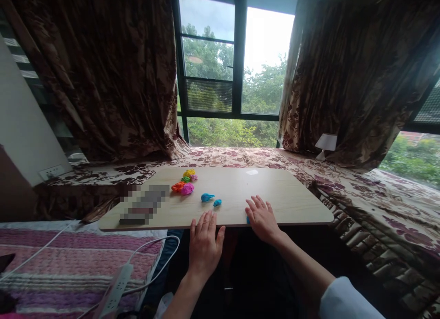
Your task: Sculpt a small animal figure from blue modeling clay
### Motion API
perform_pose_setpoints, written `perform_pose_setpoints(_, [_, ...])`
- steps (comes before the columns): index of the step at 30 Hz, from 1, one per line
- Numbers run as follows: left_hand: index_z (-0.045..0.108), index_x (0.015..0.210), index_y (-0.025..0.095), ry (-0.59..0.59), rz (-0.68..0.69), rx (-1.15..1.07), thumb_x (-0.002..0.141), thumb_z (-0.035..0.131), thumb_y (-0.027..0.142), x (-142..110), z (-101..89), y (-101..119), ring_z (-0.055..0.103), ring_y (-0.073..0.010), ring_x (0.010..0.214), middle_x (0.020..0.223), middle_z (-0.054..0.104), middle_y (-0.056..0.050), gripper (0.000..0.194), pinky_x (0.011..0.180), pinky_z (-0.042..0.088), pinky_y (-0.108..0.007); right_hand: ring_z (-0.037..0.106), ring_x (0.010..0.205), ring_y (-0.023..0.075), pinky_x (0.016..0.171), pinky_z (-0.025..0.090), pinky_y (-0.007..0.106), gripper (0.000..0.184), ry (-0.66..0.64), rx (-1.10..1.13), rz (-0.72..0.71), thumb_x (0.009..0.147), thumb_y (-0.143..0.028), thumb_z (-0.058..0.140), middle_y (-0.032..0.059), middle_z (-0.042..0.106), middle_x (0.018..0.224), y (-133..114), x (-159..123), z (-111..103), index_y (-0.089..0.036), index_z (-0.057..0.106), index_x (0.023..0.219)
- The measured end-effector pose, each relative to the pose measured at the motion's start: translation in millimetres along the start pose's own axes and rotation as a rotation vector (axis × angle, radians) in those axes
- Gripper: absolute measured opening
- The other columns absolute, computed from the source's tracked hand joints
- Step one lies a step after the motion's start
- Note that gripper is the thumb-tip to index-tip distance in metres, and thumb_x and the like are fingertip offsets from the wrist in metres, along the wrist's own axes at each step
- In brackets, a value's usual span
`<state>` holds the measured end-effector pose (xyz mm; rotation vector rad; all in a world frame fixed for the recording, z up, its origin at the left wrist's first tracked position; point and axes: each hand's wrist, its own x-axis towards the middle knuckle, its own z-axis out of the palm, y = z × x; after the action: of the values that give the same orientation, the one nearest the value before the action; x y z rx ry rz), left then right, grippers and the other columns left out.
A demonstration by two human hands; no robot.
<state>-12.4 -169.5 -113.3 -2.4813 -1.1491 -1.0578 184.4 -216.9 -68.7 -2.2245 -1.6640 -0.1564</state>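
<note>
My left hand (205, 239) rests at the near edge of the pale wooden table (292, 204), fingers stretched forward and the thumb apart. Further right, my right hand (261, 218) lies palm down on the tabletop with its fingers extended. A bit of blue, clay-like material (248, 220) peeks out beside and partly beneath that hand; the rest is hidden. Beyond my left fingertips sit a blue lump with a tapered end (206, 197) and a smaller blue lump (217, 203).
Left of the blue pieces is a cluster of orange (178, 186), magenta (187, 189), green (185, 179) and yellow (189, 172) lumps. A blurred dark object (146, 204) lies at the table's left. A power strip (117, 287) and white cable are lower left; a small lamp (326, 142) stands back right.
</note>
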Motion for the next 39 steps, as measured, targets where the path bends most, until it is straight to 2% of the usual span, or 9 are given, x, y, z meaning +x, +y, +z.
perform_pose_setpoints(3, [0.048, 0.128, 0.012, 0.012, 0.002, -0.008, 0.089, 0.041, 0.036, 0, 0.0, 1, 0.039, -0.0281, 0.129, 0.136, 0.049, -0.015, 0.046, 0.110, 0.018, -0.051, 0.020, 0.137, 0.0215, 0.110, 0.015, 0.046, 0.042, -0.026, 0.003, 0.025, 0.098, -0.039, 0.025, 0.0063, 0.034, 0.146, 0, 2, 0, -0.024, 0.042, 0.134])
perform_pose_setpoints(6, [0.048, 0.127, 0.012, 0.012, 0.014, -0.002, 0.089, 0.042, 0.036, 0, 0.6, 1, 0.039, -0.0280, 0.128, 0.135, 0.049, -0.015, 0.046, 0.110, 0.019, -0.051, 0.036, 0.128, 0.0277, 0.104, 0.027, 0.053, 0.040, -0.030, 0.012, 0.093, 0.093, -0.037, 0.045, 0.0095, 0.040, 0.140, -3, 37, 0, -0.020, 0.046, 0.129])
perform_pose_setpoints(10, [0.047, 0.128, 0.011, -0.003, 0.023, 0.012, 0.089, 0.041, 0.036, 1, 1.9, 1, 0.038, -0.0282, 0.129, 0.136, 0.048, -0.016, 0.047, 0.110, 0.018, -0.051, 0.049, 0.115, 0.0262, 0.095, 0.039, 0.051, 0.038, -0.029, 0.016, 0.143, 0.089, -0.032, 0.054, 0.0093, 0.046, 0.132, -6, 71, -1, -0.019, 0.048, 0.124])
perform_pose_setpoints(19, [0.046, 0.129, 0.013, 0.010, 0.006, -0.028, 0.089, 0.042, 0.035, 0, 1.6, 3, 0.038, -0.0288, 0.129, 0.135, 0.049, -0.015, 0.046, 0.109, 0.018, -0.053, 0.009, 0.140, 0.0230, 0.109, 0.009, 0.050, 0.045, -0.101, -0.002, 0.050, 0.098, -0.041, 0.019, 0.0058, 0.025, 0.150, -2, 5, 1, -0.028, 0.036, 0.138])
perform_pose_setpoints(24, [0.047, 0.128, 0.012, 0.004, 0.017, -0.014, 0.089, 0.042, 0.036, 0, 1.8, 3, 0.038, -0.0289, 0.129, 0.135, 0.049, -0.016, 0.046, 0.109, 0.018, -0.052, 0.038, 0.126, 0.0289, 0.102, 0.029, 0.055, 0.041, -0.094, -0.007, 0.111, 0.090, -0.036, 0.050, 0.0093, 0.040, 0.139, -3, 44, -3, -0.020, 0.046, 0.128])
perform_pose_setpoints(28, [0.046, 0.129, 0.010, -0.020, 0.023, 0.007, 0.089, 0.042, 0.037, 1, 2.1, 3, 0.038, -0.0289, 0.129, 0.136, 0.048, -0.017, 0.048, 0.109, 0.018, -0.052, 0.052, 0.111, 0.0250, 0.092, 0.043, 0.049, 0.036, -0.049, -0.017, 0.117, 0.089, -0.031, 0.054, 0.0091, 0.049, 0.128, -5, 74, -5, -0.018, 0.050, 0.121])
perform_pose_setpoints(32, [0.047, 0.128, 0.009, -0.027, 0.008, 0.002, 0.089, 0.041, 0.036, 2, 2.3, 3, 0.037, -0.0291, 0.129, 0.135, 0.048, -0.017, 0.048, 0.110, 0.016, -0.052, 0.036, 0.128, 0.0271, 0.104, 0.026, 0.053, 0.039, -0.035, -0.013, -0.025, 0.093, -0.035, 0.045, 0.0087, 0.039, 0.141, -7, 46, -7, -0.021, 0.045, 0.129])
perform_pose_setpoints(36, [0.045, 0.129, 0.012, -0.021, -0.002, -0.030, 0.089, 0.042, 0.036, 0, 1.8, 4, 0.037, -0.0283, 0.130, 0.137, 0.047, -0.016, 0.047, 0.110, 0.017, -0.052, 0.016, 0.138, 0.0190, 0.112, 0.006, 0.044, 0.040, -0.071, 0.005, -0.175, 0.097, -0.036, 0.028, 0.0011, 0.032, 0.148, -5, -8, -11, -0.028, 0.042, 0.134])
perform_pose_setpoints(39, [0.045, 0.129, 0.011, -0.020, -0.006, -0.028, 0.088, 0.043, 0.036, -1, 1.0, 4, 0.037, -0.0289, 0.130, 0.137, 0.047, -0.016, 0.048, 0.109, 0.017, -0.052, 0.015, 0.139, 0.0197, 0.111, 0.005, 0.046, 0.040, -0.074, 0.030, -0.182, 0.097, -0.038, 0.030, 0.0027, 0.033, 0.147, -3, -13, -11, -0.026, 0.043, 0.133])
